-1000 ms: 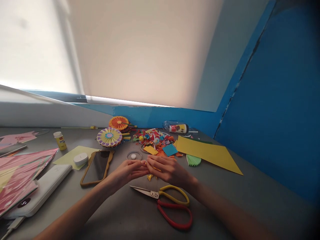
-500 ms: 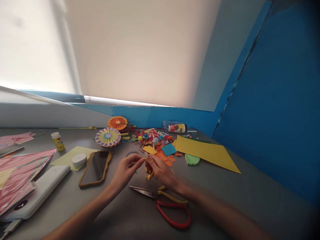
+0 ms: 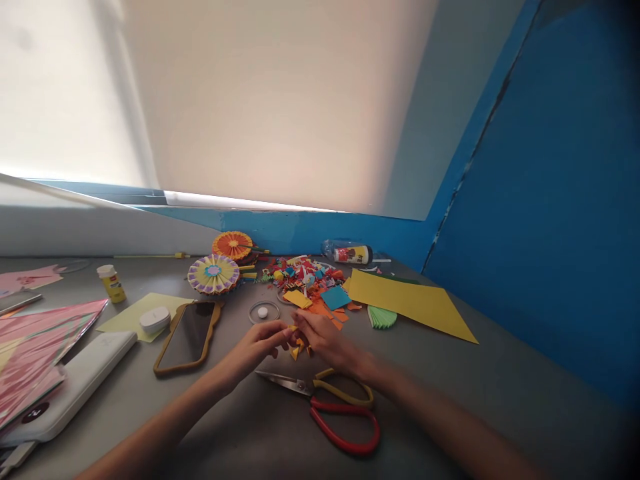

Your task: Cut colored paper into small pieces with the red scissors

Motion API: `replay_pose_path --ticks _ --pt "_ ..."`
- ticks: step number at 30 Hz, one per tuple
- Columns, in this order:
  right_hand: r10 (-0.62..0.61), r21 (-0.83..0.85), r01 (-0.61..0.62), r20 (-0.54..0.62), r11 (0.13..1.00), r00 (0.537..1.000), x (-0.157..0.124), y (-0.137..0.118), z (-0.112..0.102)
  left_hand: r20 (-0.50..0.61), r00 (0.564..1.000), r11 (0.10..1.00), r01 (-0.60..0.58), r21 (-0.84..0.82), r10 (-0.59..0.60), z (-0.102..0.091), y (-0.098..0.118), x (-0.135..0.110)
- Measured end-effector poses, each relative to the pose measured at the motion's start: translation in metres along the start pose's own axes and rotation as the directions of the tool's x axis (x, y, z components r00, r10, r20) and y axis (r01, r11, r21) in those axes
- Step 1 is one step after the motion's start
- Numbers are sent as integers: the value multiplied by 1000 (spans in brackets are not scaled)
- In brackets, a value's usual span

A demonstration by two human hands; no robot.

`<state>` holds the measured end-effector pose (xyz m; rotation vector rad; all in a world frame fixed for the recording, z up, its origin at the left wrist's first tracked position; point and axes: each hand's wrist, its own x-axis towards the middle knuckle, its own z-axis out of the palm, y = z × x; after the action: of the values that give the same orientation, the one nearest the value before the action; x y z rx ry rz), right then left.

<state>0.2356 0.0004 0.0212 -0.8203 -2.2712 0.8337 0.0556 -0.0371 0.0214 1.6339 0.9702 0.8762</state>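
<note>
My left hand [image 3: 267,340] and my right hand [image 3: 327,343] meet above the middle of the table. Both are closed, fingertips pinching a small yellow piece of paper [image 3: 294,329] that the fingers mostly cover. Just below my fingers lie several small yellow-orange paper pieces [image 3: 296,353]. Closer to me rest the scissors [image 3: 300,387], blades pointing left, with one yellow and one red handle. Beyond my hands spread a heap of colourful paper scraps [image 3: 305,273], a blue paper square [image 3: 335,297] and a yellow-orange paper piece [image 3: 298,299].
On the left are a phone [image 3: 189,337], a white power bank [image 3: 75,387], a white case [image 3: 155,320] and a yellow glue bottle [image 3: 111,283]. Pleated paper rosettes [image 3: 214,274] stand behind. To the right lie a yellow sheet [image 3: 410,303], a green pleated fan [image 3: 382,317] and a bottle [image 3: 353,255].
My hands have come slightly lower and closer together, the left fingers curling in more. A small white round object inside a ring beyond my left hand now shows.
</note>
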Motion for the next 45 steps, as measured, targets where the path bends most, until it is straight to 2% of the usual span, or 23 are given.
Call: replay_pose_path --ticks 2,6,9,13,16,17,19,21,22,24,26,27,28,30,33,37,39,41,43,45 --pt "10 41 -10 -4 999 1000 0 -2 1 -15 1000 1000 13 -23 -14 0 3 -1" --pt "-44 -48 40 -73 998 996 -2 -3 6 -16 1000 1000 17 -10 -17 1 3 -1" --pt "-114 -72 105 -124 992 986 -3 -2 3 1 997 986 75 -147 -76 2 0 -1" --pt "-304 -104 294 -102 950 947 -5 -3 -6 164 973 870 221 -440 -164 -3 -3 -3" --pt "-404 -170 395 -22 903 914 -4 -9 -14 234 960 833 251 -493 -151 -8 -5 -4" --pt "-392 -196 383 -6 903 920 -4 -12 -17 219 964 832 245 -498 -152 -10 -6 -3" --pt "-279 -250 273 12 929 960 -7 -21 -27 137 977 846 211 -490 -164 -12 -8 0" --pt "-78 -318 89 46 944 996 -15 -29 -39 24 985 879 165 -447 -173 -14 -10 3" --pt "12 -368 24 94 929 996 -21 -33 -45 -27 984 900 148 -410 -174 -15 -11 4" --pt "157 -450 -14 282 893 946 -37 -39 -54 -111 980 937 118 -329 -162 -17 -14 6" --pt "281 -477 -32 461 879 842 -53 -42 -56 -163 976 958 95 -271 -143 -18 -18 8" --pt "318 -482 -45 503 875 803 -60 -42 -55 -176 976 963 83 -257 -131 -19 -19 9" --pt "340 -480 -66 511 875 790 -66 -42 -53 -181 976 965 71 -252 -120 -19 -20 10" --pt "363 -467 -118 480 876 799 -73 -40 -45 -186 977 968 54 -246 -102 -20 -21 11" --pt "350 -422 -163 415 892 840 -74 -36 -35 -233 971 977 9 -214 -59 -24 -19 12" --pt "142 -299 -36 338 953 931 -73 -35 -34 -330 944 979 -55 -196 -13 -36 -8 11" --pt "58 -211 -4 255 978 965 -70 -36 -35 -349 937 974 -73 -213 -6 -41 -1 11" --pt "37 -63 -30 115 998 993 -63 -38 -35 -353 936 968 -90 -234 2 -43 6 12" --pt "80 150 -77 -12 986 997 -50 -38 -34 -358 934 965 -116 -236 25 -40 14 16" --pt "158 350 -146 -6 925 987 -33 -34 -31 -381 922 966 -155 -205 67 -35 23 20"
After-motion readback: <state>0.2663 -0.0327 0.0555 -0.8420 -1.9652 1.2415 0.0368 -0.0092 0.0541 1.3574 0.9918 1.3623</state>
